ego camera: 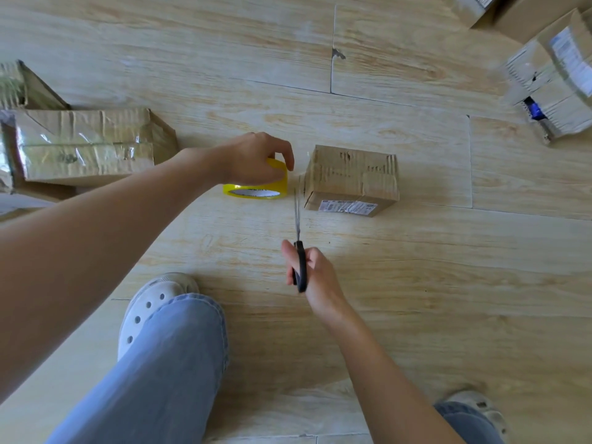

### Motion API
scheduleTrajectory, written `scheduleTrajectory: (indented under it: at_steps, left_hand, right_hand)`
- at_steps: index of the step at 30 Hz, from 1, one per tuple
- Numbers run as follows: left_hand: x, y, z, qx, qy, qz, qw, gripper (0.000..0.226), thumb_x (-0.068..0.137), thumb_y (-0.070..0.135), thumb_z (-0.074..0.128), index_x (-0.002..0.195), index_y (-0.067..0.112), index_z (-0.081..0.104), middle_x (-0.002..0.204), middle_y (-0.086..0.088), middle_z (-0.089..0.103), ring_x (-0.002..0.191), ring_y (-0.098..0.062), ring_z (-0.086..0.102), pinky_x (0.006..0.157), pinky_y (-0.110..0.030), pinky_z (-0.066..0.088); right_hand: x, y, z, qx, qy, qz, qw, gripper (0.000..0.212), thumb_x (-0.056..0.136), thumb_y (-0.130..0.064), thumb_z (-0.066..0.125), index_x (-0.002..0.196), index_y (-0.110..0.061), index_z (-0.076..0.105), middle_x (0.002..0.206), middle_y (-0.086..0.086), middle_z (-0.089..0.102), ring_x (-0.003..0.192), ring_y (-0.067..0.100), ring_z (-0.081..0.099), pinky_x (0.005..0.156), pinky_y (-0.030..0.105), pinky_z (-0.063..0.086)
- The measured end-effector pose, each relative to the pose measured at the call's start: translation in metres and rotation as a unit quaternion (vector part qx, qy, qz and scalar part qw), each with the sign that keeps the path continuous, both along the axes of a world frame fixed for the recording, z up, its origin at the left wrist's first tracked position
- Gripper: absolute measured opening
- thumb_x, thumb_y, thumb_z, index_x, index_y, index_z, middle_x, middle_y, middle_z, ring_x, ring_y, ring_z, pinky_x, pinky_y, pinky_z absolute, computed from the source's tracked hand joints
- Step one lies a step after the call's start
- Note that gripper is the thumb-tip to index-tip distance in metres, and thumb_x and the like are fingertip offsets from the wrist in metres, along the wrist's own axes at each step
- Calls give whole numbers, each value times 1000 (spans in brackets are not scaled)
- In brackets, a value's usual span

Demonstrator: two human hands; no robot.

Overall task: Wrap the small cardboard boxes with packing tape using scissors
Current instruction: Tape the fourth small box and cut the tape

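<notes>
head view, looking down at a pale wood-plank floor point(400, 283). largest item i see is a crumpled big carton point(86, 145) at left, its top covered in shiny clear tape. a cluster of labelled cartons point(551, 88) sits at far right, well apart from the work. my wearer's leg in blue jeans point(166, 363) comes up from the bottom edge, ending in a white clog point(150, 302).

mid-frame: small cardboard box point(350, 177) flat on the floor, long axis left to right, printed label on the side facing me, top face torn and ribbed.

left hand point(253, 158) reaches in from the left, fingers curled down over the yellow tape roll point(256, 190), gripping it from above. roll is just left of the small box, with a narrow gap between, core opening turned toward me.

right hand point(312, 274) is nearer, wrapped round the black handles of the scissors point(299, 251). scissors' long axis runs near to far, tips pointing away from me into the gap between roll and box. blades look almost together. cannot tell whether a strip of tape spans that gap.
</notes>
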State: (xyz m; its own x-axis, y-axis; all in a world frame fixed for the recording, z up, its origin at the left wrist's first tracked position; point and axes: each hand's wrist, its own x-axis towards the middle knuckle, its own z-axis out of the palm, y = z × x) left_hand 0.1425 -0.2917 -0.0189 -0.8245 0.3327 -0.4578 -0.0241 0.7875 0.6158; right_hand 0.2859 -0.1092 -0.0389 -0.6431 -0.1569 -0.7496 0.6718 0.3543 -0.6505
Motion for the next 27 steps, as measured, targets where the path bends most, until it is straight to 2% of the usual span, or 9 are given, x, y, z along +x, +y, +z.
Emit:
scheduleTrajectory:
  at_steps: [3, 6, 8, 11, 17, 19, 22, 25, 27]
  left_hand:
    - [0, -1, 0, -2, 3, -8, 1000, 22, 86, 21, 55, 101, 35, 63, 82, 7, 57, 78, -15, 54, 68, -29, 43]
    - [0, 0, -2, -5, 12, -8, 1000, 20, 85, 24, 57, 99, 37, 61, 82, 13, 53, 75, -5, 50, 62, -23, 38]
    - [0, 0, -3, -7, 16, -7, 1000, 19, 85, 26, 58, 99, 39, 60, 82, 15, 52, 75, -1, 49, 61, -20, 37]
    - [-1, -1, -3, -10, 26, -16, 999, 18, 85, 28, 61, 97, 40, 59, 82, 16, 52, 75, 2, 48, 59, -17, 35]
    - [1, -1, -4, -50, 50, -61, 996, 16, 85, 26, 63, 97, 34, 56, 80, 12, 51, 73, -12, 49, 55, -20, 33]
    - [1, -1, -3, -60, 60, -73, 994, 15, 86, 25, 62, 99, 29, 57, 86, 7, 56, 77, -17, 52, 58, -24, 35]
    - [0, 0, 0, -67, 98, -70, 991, 13, 89, 33, 61, 94, 22, 56, 90, 1, 59, 81, -23, 54, 68, -31, 42]
    - [0, 1, 2, -81, 120, -53, 988, 18, 91, 36, 60, 84, 24, 49, 80, -1, 57, 78, -25, 51, 66, -33, 42]
    - [1, -1, 0, -90, 138, -50, 985, 17, 91, 33, 60, 83, 23, 49, 74, 1, 54, 74, -26, 51, 64, -31, 40]
  right_hand:
    - [-24, -6, 2, -15, 18, -14, 1000, 77, 62, -83, 61, 84, -10, 50, 79, 9, 60, 67, 16, 54, 73, 31, 47]
    - [-36, -5, 2, -6, 24, -51, 998, 60, 70, -70, 67, 83, -13, 52, 65, 0, 61, 55, 10, 56, 64, 25, 42]
    - [-37, -3, -1, 9, 43, -55, 998, 50, 78, -58, 70, 77, -13, 49, 53, -5, 58, 51, 7, 56, 68, 26, 46]
    - [-34, 1, -3, 30, 70, -51, 996, 47, 80, -50, 73, 72, -12, 47, 48, -5, 57, 49, 10, 55, 74, 37, 53]
    - [-29, -4, 0, 88, 110, -14, 990, 49, 80, -51, 73, 69, -11, 47, 56, 10, 59, 58, 26, 59, 79, 48, 55]
    - [-28, -7, 0, 97, 111, -5, 989, 52, 79, -57, 71, 73, -10, 49, 66, 19, 63, 66, 33, 62, 79, 45, 54]
    - [-25, -8, 1, 73, 87, -8, 994, 60, 75, -70, 65, 81, -12, 48, 72, 13, 60, 69, 25, 59, 75, 34, 50]
    - [-24, -7, 1, 45, 67, -14, 997, 68, 72, -78, 58, 86, -13, 46, 76, 7, 56, 72, 18, 56, 80, 33, 48]
    - [-23, -6, 0, 43, 71, -11, 996, 65, 73, -77, 59, 86, -14, 44, 75, 4, 53, 68, 15, 53, 75, 31, 48]
